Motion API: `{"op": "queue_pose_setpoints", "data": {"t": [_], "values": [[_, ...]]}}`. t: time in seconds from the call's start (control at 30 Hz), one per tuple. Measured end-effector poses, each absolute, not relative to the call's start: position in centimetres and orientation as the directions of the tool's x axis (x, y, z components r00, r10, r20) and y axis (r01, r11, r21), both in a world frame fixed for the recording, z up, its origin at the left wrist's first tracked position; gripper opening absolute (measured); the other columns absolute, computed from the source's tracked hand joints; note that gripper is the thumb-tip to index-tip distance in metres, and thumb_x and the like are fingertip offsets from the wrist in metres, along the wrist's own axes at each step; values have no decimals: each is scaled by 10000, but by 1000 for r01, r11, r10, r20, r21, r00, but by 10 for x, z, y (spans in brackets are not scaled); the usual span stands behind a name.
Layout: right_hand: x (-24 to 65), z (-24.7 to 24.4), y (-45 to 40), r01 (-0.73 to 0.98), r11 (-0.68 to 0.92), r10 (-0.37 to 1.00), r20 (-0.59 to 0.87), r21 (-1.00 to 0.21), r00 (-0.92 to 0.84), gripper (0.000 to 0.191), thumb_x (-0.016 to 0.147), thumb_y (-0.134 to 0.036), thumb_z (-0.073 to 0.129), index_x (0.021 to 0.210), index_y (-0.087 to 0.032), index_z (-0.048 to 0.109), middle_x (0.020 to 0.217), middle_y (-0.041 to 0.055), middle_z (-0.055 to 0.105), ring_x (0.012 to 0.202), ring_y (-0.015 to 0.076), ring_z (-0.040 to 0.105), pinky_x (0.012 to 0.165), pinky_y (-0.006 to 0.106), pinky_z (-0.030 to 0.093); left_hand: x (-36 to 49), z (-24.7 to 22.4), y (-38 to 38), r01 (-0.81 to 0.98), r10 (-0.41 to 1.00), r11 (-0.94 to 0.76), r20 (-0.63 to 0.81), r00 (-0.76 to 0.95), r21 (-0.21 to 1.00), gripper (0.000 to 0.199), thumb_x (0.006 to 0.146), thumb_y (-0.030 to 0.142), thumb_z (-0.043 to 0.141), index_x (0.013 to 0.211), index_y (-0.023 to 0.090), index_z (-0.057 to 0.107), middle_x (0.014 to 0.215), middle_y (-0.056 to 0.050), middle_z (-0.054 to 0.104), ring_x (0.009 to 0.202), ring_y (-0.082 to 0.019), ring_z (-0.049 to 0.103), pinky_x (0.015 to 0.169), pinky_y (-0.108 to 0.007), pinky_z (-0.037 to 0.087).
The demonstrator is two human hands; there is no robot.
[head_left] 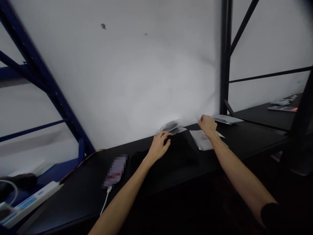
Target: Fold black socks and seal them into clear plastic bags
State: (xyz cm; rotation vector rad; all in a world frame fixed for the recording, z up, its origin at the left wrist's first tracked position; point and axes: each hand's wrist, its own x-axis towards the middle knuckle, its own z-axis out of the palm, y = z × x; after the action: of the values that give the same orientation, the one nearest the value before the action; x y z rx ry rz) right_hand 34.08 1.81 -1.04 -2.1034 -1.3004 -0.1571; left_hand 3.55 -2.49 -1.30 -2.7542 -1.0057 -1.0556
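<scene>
black cloth (pixel 181 155) lies by my loosely spread l. hand (pixel 158 145), r. hand (pixel 207 125) curled near white packet (pixel 200 139), can't tell if gripping.

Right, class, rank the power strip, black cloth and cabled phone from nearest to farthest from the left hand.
1. Black cloth: right beside the left hand.
2. Cabled phone: to the hand's left.
3. Power strip: farther left.

A black tabletop (pixel 80 182) carries a phone (pixel 116 171) plugged into a white cable (pixel 105 201), a dark cloth (pixel 171 156), and several white packets (pixel 204 140) toward its back and right.
</scene>
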Motion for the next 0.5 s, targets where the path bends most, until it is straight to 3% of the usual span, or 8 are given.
{"op": "queue_pose_setpoints", "data": {"t": [0.07, 0.17, 0.23, 0.33, 0.5], "values": [[328, -3, 14, 889, -103, 623, 668, -447, 408, 348, 1046, -278, 381, 1256, -179, 640, 1209, 161, 627, 1097, 289, 601, 871, 374, 472, 34, -7, -27, 607, 560, -765, 689, 460, 216, 278, 1010, 252, 485, 1260, 300, 598, 1215, -35, 611, 1103, -199, 602, 1019, -389, 458], [291, 2, 11, 952, 224, 561, 826, -207, 48, 314, 1051, -275, 416, 1225, -188, 661, 1181, 144, 623, 1112, 273, 541, 936, 351, 425, 31, 2, -33, 670, 512, -714, 804, 303, 203, 344, 983, 307, 552, 1326, 281, 551, 1234, -62, 602, 1139, -225, 579, 1037, -395, 444], [262, -2, 11, 909, 417, 517, 817, 18, -253, 279, 1049, -262, 442, 1166, -212, 691, 1127, 127, 642, 1066, 269, 533, 937, 364, 402, 30, 5, -35, 729, 483, -665, 838, 255, 162, 388, 958, 356, 606, 1336, 282, 551, 1279, -85, 589, 1233, -273, 522, 1087, -439, 395], [232, -12, 15, 796, 566, 383, 787, 213, -483, 255, 1056, -242, 449, 1146, -241, 688, 1089, 101, 656, 1029, 252, 530, 904, 364, 385, 27, 2, -31, 800, 512, -592, 811, 282, 96, 338, 960, 349, 606, 1294, 298, 596, 1294, -93, 592, 1276, -305, 477, 1094, -470, 358], [223, -22, 19, 683, 691, 311, 756, 236, -576, 219, 1061, -260, 476, 1131, -236, 682, 1075, 81, 657, 1014, 222, 552, 884, 346, 392, 20, -11, -12, 847, 654, -529, 663, 364, 57, 197, 956, 234, 584, 1125, 288, 668, 1060, -41, 676, 1064, -239, 600, 990, -403, 389]]}}
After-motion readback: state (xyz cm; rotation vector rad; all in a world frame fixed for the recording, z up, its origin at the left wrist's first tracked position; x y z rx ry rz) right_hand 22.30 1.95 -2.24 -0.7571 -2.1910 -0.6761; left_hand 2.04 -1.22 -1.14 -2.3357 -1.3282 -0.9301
